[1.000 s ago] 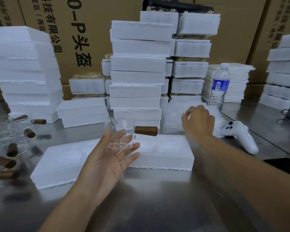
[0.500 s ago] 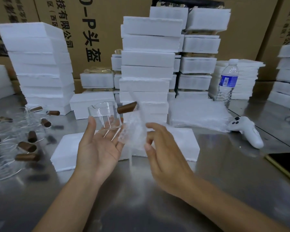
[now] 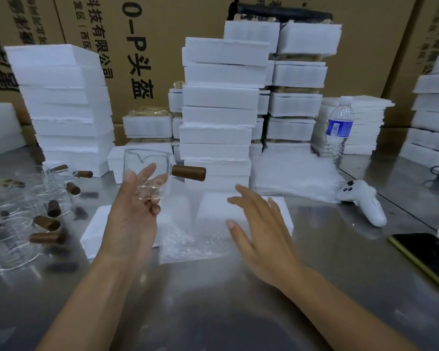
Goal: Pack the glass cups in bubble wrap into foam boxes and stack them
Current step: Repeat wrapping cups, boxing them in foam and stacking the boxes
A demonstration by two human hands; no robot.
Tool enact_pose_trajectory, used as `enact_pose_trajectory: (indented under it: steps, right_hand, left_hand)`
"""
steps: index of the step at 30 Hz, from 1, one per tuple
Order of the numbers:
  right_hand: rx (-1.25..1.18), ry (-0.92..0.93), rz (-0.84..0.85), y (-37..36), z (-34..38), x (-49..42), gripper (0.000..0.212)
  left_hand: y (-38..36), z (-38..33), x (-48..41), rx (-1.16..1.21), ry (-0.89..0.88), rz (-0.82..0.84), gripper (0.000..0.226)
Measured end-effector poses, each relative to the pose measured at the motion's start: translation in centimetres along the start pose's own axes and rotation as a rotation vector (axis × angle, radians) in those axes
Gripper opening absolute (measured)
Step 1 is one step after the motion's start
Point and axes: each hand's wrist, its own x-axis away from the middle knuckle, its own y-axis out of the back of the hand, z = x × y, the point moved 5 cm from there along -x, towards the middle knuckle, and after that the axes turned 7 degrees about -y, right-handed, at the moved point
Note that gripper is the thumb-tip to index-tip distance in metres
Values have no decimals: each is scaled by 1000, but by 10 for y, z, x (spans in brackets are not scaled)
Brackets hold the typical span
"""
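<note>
My left hand (image 3: 134,219) holds a clear glass cup (image 3: 147,173) upright from below, fingers curled round its base; the brown wooden handle (image 3: 188,172) sticks out to the right. A sheet of bubble wrap (image 3: 188,239) lies flat across the front of a low foam box (image 3: 276,214) and onto the steel table. My right hand (image 3: 259,231) hovers over the sheet's right side with fingers spread, holding nothing.
Several more glass cups with wooden handles (image 3: 36,214) lie at the left. A pile of bubble wrap (image 3: 294,173), a water bottle (image 3: 338,127), a white controller (image 3: 363,201) and a phone (image 3: 426,252) sit at the right. Tall stacks of foam boxes (image 3: 218,115) stand behind.
My right hand reached to the bubble wrap pile, brought one sheet to the front and let it go onto the foam box. My left hand lifted the cup higher.
</note>
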Motion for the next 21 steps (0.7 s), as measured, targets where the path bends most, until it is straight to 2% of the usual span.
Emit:
enact_pose_trajectory:
  steps: [3,7,8,12,15,18,21]
  right_hand:
    - [-39,-108,-61,5,-11,-2,41]
    - [-140,-153,-133,10,-12,-3,50]
    - [-172,-145,-151,12,-11,-3,53]
    - [-106,-56,-186,14,-5,-4,50]
    - [-62,-22,-217,17,-9,-6,38]
    - [-107,-7,-127,17,-14,-8,35]
    - [-182,4,-32,16,-18,-9,25]
  left_hand:
    - [1,-7,-1,-39,-54,-15,63]
    - [-9,-7,2,-121,-60,79,91]
    - [-12,-4,3,-168,-64,102,91]
    - [-24,15,12,-452,-98,168,88]
    - [-26,24,18,-566,-104,175,64]
    - [-31,28,24,-610,-133,238,42]
    - [-36,32,29,-611,-145,291,44]
